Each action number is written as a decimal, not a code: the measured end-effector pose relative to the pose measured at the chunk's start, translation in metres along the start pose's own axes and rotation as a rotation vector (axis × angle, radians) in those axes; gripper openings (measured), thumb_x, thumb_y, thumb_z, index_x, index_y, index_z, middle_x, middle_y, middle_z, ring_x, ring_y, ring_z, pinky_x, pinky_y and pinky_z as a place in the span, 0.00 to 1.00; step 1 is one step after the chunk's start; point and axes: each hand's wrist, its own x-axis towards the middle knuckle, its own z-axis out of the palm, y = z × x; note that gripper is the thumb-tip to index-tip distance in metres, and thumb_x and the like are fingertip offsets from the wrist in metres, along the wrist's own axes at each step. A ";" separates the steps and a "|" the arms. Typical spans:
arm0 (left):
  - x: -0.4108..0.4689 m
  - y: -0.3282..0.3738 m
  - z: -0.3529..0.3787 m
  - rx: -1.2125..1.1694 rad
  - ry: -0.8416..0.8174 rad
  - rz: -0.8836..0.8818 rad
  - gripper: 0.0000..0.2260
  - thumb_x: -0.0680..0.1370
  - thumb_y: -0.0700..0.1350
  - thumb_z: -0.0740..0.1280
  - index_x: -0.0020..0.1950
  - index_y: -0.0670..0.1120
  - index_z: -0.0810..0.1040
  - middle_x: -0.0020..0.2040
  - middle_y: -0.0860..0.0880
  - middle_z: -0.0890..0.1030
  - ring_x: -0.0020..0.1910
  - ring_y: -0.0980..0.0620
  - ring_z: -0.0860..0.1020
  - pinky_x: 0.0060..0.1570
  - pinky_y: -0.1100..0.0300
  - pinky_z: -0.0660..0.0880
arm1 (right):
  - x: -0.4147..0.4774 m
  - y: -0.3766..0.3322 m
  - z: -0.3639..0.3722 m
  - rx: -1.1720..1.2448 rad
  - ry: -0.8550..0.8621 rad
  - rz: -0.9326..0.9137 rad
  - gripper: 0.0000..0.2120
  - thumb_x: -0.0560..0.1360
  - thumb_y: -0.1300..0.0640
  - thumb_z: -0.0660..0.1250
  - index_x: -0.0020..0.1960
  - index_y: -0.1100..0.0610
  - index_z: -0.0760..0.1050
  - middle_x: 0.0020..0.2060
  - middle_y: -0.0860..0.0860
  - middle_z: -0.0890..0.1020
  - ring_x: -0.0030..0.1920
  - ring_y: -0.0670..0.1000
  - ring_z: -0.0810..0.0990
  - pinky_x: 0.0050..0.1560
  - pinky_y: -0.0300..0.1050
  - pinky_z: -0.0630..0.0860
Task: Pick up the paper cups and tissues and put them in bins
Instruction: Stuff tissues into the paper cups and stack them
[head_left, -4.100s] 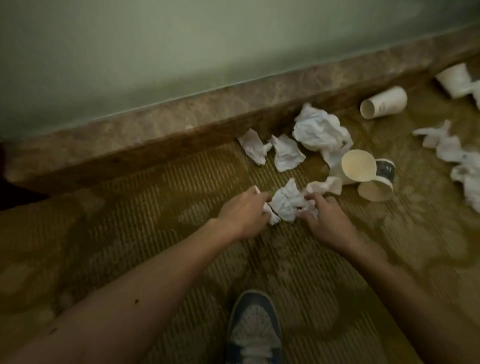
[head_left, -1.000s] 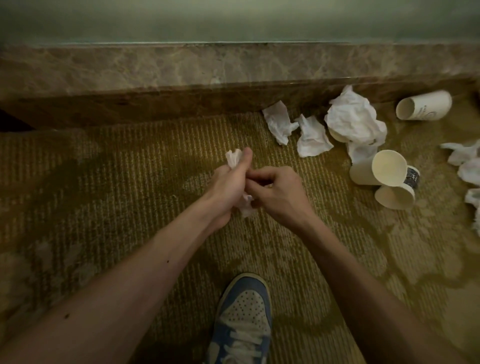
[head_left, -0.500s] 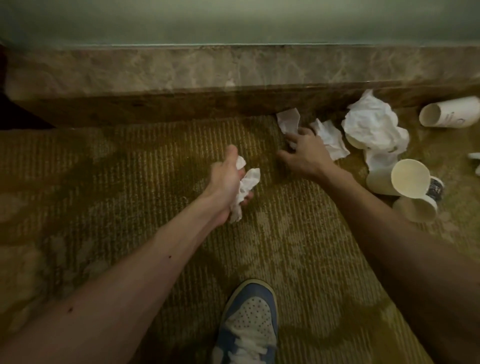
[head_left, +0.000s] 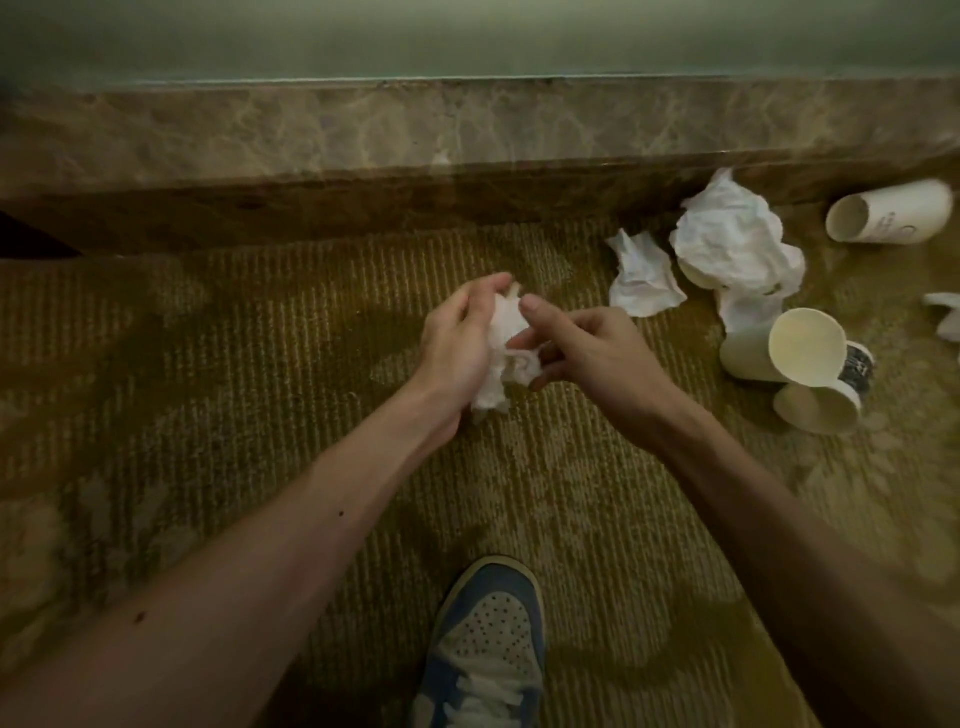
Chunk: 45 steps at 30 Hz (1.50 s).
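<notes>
**A:** Obs., nearest first?

**B:** Blue-and-white shoe (head_left: 488, 639) at the bottom edge, on the carpet (head_left: 208, 364); both forearms reach forward above it. The left hand (head_left: 457, 338) has its fingers curled round a wad of tissues (head_left: 501, 358), held clear of the floor. The right hand (head_left: 587, 343) meets it; thumb and bent fingers pinch the wad's right side.

**A:** Step in hand, and how to do it well?

**B:** Judged: gathering the tissues into the left hand. A loose tail hangs below the palm; tuck it in and tighten the left fingers before the right lets go, since slack soft paper will likely drop pieces. That frees the right hand for the next pick-up. No bin is in view, so the load should be secure enough to carry.

**A:** Counts on the floor, going outward?

**B:** All to the right.
- **Cups:** four, with two on their sides and touching, the nearest cup (head_left: 815, 410) and the open-mouthed cup (head_left: 779, 348); a covered cup (head_left: 698, 273), only its rim showing; a far cup (head_left: 888, 213) lying alone by the marble skirting (head_left: 363, 130).
- **Tissues:** three clear clumps; a small tissue (head_left: 644, 280); a large crumpled tissue (head_left: 732, 244) draped over the covered cup; an edge tissue (head_left: 943, 317) cut by the frame. A strip under the large one may be a fourth; cannot tell.
</notes>
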 end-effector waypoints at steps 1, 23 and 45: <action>-0.002 0.000 0.006 -0.035 -0.064 -0.026 0.15 0.84 0.55 0.54 0.60 0.56 0.79 0.55 0.55 0.82 0.52 0.57 0.82 0.50 0.57 0.81 | -0.002 0.002 0.003 0.027 -0.013 0.003 0.26 0.74 0.38 0.64 0.47 0.61 0.83 0.41 0.56 0.86 0.44 0.53 0.85 0.46 0.46 0.82; 0.010 0.004 0.034 0.141 -0.012 -0.081 0.11 0.83 0.53 0.60 0.59 0.51 0.78 0.50 0.51 0.81 0.42 0.55 0.80 0.29 0.65 0.74 | 0.028 0.050 -0.062 -0.390 0.298 0.160 0.18 0.78 0.39 0.62 0.48 0.52 0.82 0.47 0.48 0.84 0.41 0.39 0.81 0.38 0.32 0.76; 0.021 0.013 0.091 0.341 -0.099 0.075 0.20 0.82 0.58 0.58 0.45 0.45 0.80 0.38 0.51 0.81 0.36 0.57 0.80 0.39 0.55 0.77 | 0.007 0.004 -0.140 -0.660 0.454 0.090 0.22 0.79 0.40 0.61 0.68 0.50 0.75 0.76 0.54 0.59 0.74 0.54 0.62 0.63 0.41 0.58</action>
